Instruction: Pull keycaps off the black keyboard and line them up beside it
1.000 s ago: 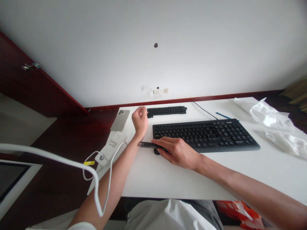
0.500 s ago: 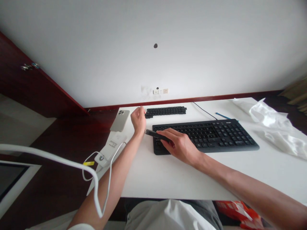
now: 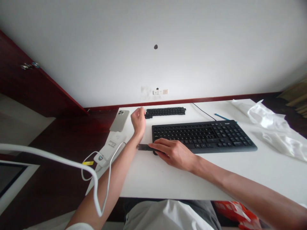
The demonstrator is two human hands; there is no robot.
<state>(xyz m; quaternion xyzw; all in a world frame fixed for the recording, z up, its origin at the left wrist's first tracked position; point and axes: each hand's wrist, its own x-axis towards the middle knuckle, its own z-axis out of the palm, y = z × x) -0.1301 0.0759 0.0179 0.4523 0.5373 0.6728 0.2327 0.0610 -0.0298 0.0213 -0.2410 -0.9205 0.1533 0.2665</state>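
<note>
My right hand [image 3: 176,153] grips a slim black brush-like tool [image 3: 144,147] over the keyboard's near left corner. The tool's tip meets the inner side of my left forearm, just below the wrist. My left hand [image 3: 138,118] is raised and closed with its fingers curled; whatever may be in it is hidden. Below my right hand lies a black keyboard [image 3: 227,135], its left part showing bare key mounts without caps. Beyond it, beside my left hand, black keycaps [image 3: 165,111] stand in tight rows on the white table [image 3: 187,185].
At the table's left are a grey phone [image 3: 120,120], a white box [image 3: 111,143] and a white plug with a cable [image 3: 100,159]. A thick white cable [image 3: 59,162] crosses in front. Behind the keyboard lies a blue stick [image 3: 221,117]; white plastic wrapping [image 3: 271,116] is at right.
My right hand has moved the black tool a little nearer to me and left, its tip going from my left wrist down to the forearm. My left hand has barely moved.
</note>
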